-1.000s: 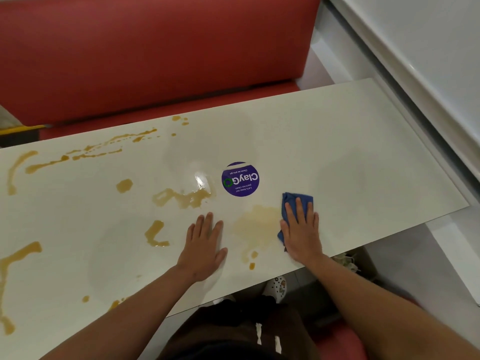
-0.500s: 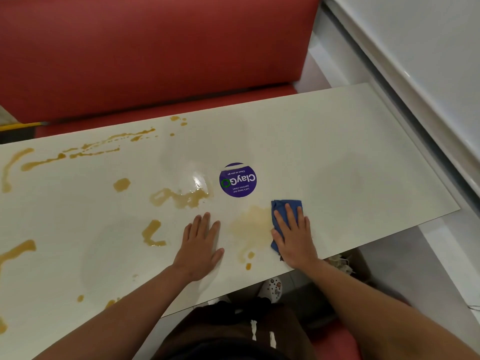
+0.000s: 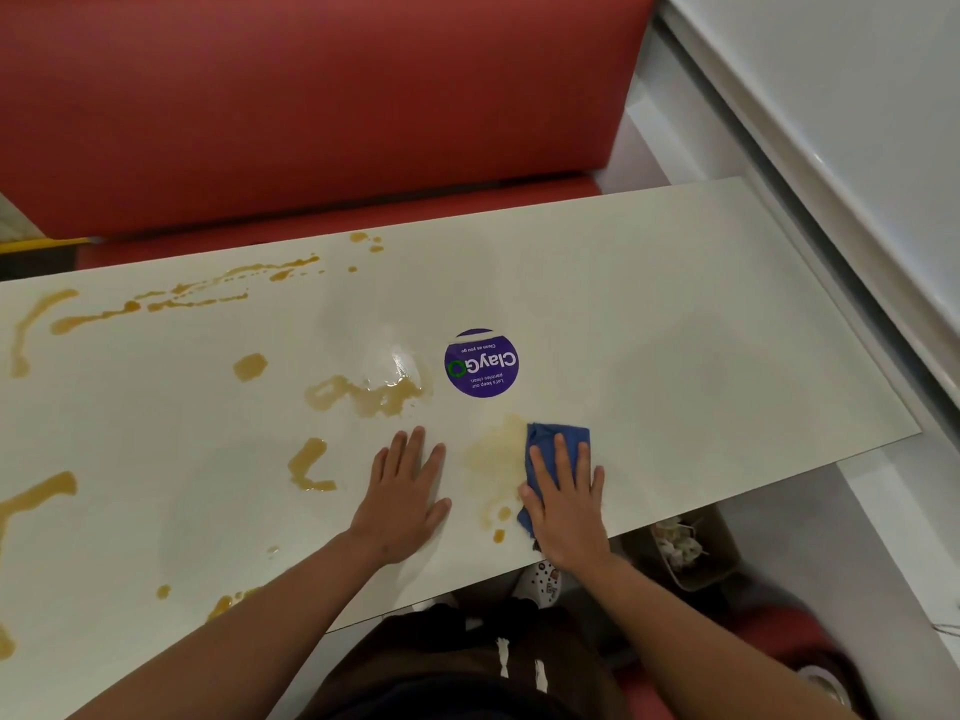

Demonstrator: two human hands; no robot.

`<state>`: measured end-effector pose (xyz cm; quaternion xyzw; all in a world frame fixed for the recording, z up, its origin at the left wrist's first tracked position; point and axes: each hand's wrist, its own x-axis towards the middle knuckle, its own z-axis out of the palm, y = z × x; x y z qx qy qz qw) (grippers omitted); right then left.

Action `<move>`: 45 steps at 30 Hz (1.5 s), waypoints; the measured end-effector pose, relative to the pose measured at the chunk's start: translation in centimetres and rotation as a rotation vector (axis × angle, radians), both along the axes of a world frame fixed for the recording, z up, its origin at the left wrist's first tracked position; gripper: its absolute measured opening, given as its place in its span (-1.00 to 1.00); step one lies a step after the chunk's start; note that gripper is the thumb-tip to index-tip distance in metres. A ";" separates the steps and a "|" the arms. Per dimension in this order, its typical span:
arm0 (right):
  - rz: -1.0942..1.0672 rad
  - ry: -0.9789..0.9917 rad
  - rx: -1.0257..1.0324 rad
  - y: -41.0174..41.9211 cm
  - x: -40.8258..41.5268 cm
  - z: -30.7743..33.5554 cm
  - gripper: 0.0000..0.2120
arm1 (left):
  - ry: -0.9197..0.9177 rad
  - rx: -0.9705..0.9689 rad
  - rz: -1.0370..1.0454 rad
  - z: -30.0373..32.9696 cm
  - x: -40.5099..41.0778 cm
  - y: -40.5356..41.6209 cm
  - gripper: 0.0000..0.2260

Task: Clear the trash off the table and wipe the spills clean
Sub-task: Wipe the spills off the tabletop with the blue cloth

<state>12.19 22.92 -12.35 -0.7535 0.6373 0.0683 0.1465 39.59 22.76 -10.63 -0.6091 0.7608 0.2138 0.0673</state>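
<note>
Now our right hand [image 3: 566,498] lies flat, fingers straight, pressing the blue cloth [image 3: 550,449] onto the table [image 3: 727,366], just near of the purple sticker [image 3: 481,362]. Over the last second the cloth has slid left, from right of the sticker to the right edge of the pale smear [image 3: 493,454], so the wipe is working leftward into the mess. That smear looks thinner than the rest, though glare makes us unsure how much liquid is left in it. Our left hand [image 3: 405,493] stays planted flat on the table, fingers spread, just left of the smear, holding nothing. No trash shows on the tabletop; a bin [image 3: 691,556] with scraps sits under the near edge. Thick brown spills [image 3: 363,394] cover the left half untouched: puddle beside the sticker, streaks far left. We judge most wiping remains, all of it leftward.
</note>
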 end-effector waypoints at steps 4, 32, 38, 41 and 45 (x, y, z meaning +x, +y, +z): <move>0.088 -0.027 -0.002 -3.2 -1.9 0.3 -0.39 | -0.005 0.007 -0.010 -0.1 0.1 -0.2 -0.31; 0.062 0.081 -0.026 -3.0 1.1 -0.4 -0.37 | 0.020 0.016 0.016 0.3 -0.1 -0.1 -0.28; 0.211 -0.043 -0.007 -2.5 -0.1 -0.1 -0.42 | -0.001 0.014 0.007 0.6 -0.1 -0.1 -0.33; 0.239 -0.011 0.017 -5.6 -0.9 0.4 -0.40 | -0.009 0.018 0.002 0.6 -0.1 -0.1 -0.32; 0.121 -0.056 0.106 -7.5 0.7 1.3 -0.24 | -0.022 0.014 0.004 0.8 -0.2 -0.1 -0.29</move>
